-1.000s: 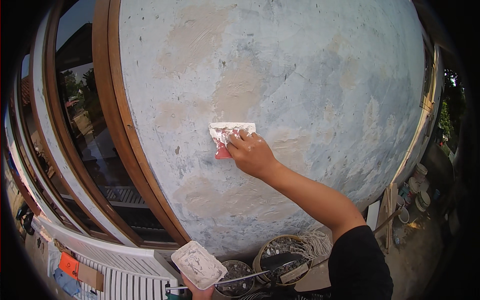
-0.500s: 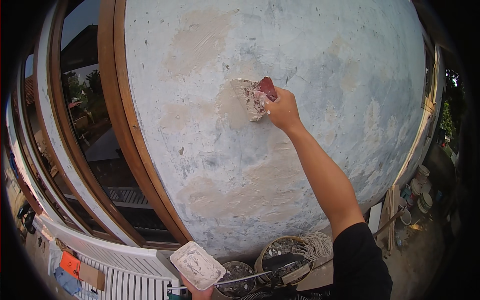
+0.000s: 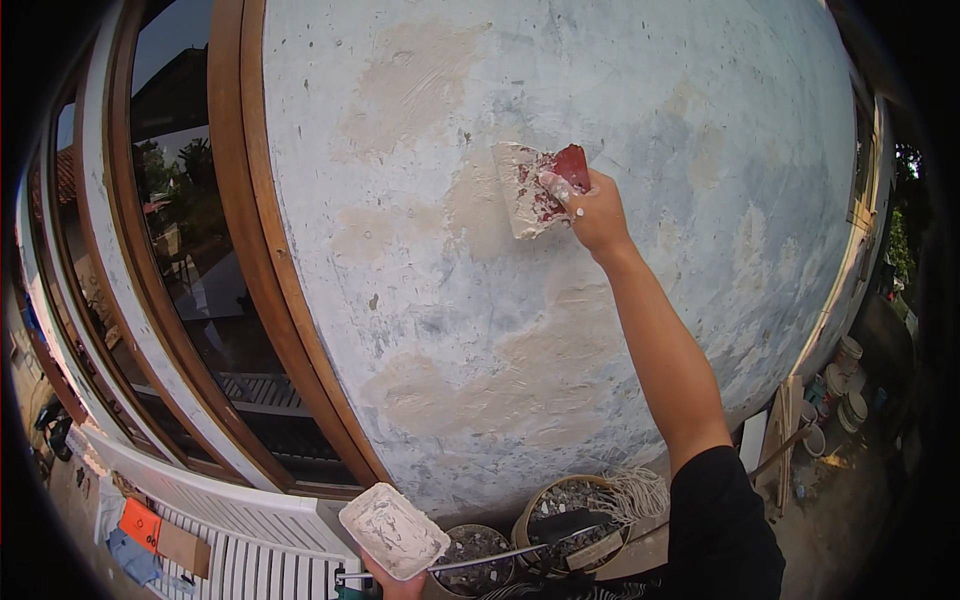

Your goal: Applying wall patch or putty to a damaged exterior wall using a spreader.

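With my arm stretched out, my right hand [image 3: 598, 212] grips a red putty scraper [image 3: 572, 167] by its wide body. Pale filler coats the scraper's blade, whose edge lies at the wall, just right of a damp-looking beige patch [image 3: 478, 205]. The wall [image 3: 600, 80] is worn, bluish white and marked with several other beige filler patches. Low in the view, my left hand [image 3: 398, 585] holds up a white rectangular tub [image 3: 395, 530] of creamy filler from beneath; most of its fingers are hidden under the tub.
A brown wooden window frame [image 3: 262, 250] borders the wall on the left. Below it stands a white slatted bench [image 3: 255, 560] with an orange box [image 3: 140, 525]. Rubble-filled buckets [image 3: 475, 560] stand under the wall, with a metal rod across them. Planks [image 3: 785, 440] lean at the right near several buckets.
My right hand has moved the scraper rightward across the wall, off the beige patch. The view has shifted slightly; the left hand and tub stay in place.
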Available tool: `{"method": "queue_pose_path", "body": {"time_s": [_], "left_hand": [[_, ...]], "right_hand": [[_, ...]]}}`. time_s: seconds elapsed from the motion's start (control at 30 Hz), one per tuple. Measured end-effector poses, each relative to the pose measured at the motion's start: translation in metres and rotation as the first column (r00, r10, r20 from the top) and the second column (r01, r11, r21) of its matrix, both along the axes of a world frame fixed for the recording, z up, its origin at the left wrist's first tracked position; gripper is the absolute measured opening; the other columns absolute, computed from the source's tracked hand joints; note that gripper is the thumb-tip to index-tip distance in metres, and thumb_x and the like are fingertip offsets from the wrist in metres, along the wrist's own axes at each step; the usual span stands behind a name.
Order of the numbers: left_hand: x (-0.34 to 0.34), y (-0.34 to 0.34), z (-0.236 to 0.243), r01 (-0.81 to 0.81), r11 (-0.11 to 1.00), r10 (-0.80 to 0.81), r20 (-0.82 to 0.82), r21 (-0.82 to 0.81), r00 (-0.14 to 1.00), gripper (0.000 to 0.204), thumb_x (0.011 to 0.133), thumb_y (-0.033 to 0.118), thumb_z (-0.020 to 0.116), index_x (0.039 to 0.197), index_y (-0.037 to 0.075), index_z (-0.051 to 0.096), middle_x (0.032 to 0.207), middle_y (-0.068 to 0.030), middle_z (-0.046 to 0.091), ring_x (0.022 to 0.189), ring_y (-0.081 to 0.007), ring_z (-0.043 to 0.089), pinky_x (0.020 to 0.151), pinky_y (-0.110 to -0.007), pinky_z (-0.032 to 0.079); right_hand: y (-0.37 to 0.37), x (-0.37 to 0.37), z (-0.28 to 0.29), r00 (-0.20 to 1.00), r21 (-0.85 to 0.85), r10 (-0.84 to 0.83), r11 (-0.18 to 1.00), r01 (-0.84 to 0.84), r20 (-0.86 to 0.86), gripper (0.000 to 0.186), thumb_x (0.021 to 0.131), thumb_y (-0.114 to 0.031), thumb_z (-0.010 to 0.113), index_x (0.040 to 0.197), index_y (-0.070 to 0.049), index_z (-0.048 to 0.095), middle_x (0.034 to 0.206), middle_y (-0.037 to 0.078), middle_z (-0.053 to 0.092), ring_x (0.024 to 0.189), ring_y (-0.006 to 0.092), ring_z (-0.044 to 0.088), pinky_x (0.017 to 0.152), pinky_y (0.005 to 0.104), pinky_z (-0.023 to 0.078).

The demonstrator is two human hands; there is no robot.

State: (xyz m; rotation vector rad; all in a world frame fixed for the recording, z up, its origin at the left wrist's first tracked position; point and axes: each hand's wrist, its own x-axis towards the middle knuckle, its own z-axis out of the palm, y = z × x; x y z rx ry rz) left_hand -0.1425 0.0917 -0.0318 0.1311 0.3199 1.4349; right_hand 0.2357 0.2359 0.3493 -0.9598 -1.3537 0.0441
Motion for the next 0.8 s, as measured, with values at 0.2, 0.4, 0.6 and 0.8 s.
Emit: {"method": "queue_pose_path", "body": {"time_s": [0.2, 0.4, 0.6, 0.8], "left_hand": [[0.000, 0.001, 0.006, -0.008, 1.000, 0.008, 0.010, -0.024, 1.000, 0.057, 0.098, 0.056, 0.037, 0.138, 0.019, 0.054, 0.132, -0.0060, 0.061, 0.120, -0.0318, 0.060, 0.101, -0.054, 0.048], [-0.018, -0.006, 0.000, -0.041, 0.998, 0.041, 0.014, -0.058, 0.999, 0.057, 0.097, 0.059, 0.037, 0.135, 0.021, 0.056, 0.132, -0.0049, 0.061, 0.120, -0.0302, 0.060, 0.102, -0.054, 0.047], [-0.021, -0.017, 0.014, 0.163, 0.772, -0.511, 0.447, 0.615, 0.734, 0.048, 0.102, 0.039, 0.038, 0.138, 0.011, 0.054, 0.134, -0.0110, 0.060, 0.122, -0.0318, 0.056, 0.105, -0.049, 0.046], [-0.018, -0.005, -0.013, -0.032, 0.990, 0.039, 0.051, -0.138, 0.998, 0.057, 0.097, 0.059, 0.037, 0.135, 0.021, 0.056, 0.135, -0.0041, 0.060, 0.122, -0.0293, 0.058, 0.104, -0.054, 0.045]], "right_hand": [[0.010, -0.016, -0.004, 0.944, 0.046, -0.280, 0.960, 0.277, 0.174, 0.025, 0.087, -0.023, 0.072, 0.091, 0.001, 0.069, 0.071, 0.012, 0.067, 0.064, 0.0172, 0.053, 0.064, 0.0346, 0.045], [-0.010, 0.021, -0.005, 0.894, 0.116, -0.431, 0.901, 0.419, 0.120, 0.023, 0.086, -0.022, 0.071, 0.088, 0.001, 0.071, 0.068, 0.015, 0.067, 0.060, 0.0243, 0.060, 0.061, 0.0377, 0.046], [0.006, -0.011, -0.006, 0.986, 0.127, -0.161, 0.980, 0.155, 0.044, 0.024, 0.087, -0.022, 0.072, 0.092, 0.001, 0.071, 0.070, 0.010, 0.068, 0.062, 0.0154, 0.055, 0.062, 0.0340, 0.046], [0.014, -0.015, -0.007, 0.909, 0.091, -0.382, 0.924, 0.371, 0.169, 0.026, 0.085, -0.023, 0.071, 0.090, 0.003, 0.068, 0.073, 0.019, 0.066, 0.063, 0.0204, 0.057, 0.064, 0.0358, 0.046]]}}
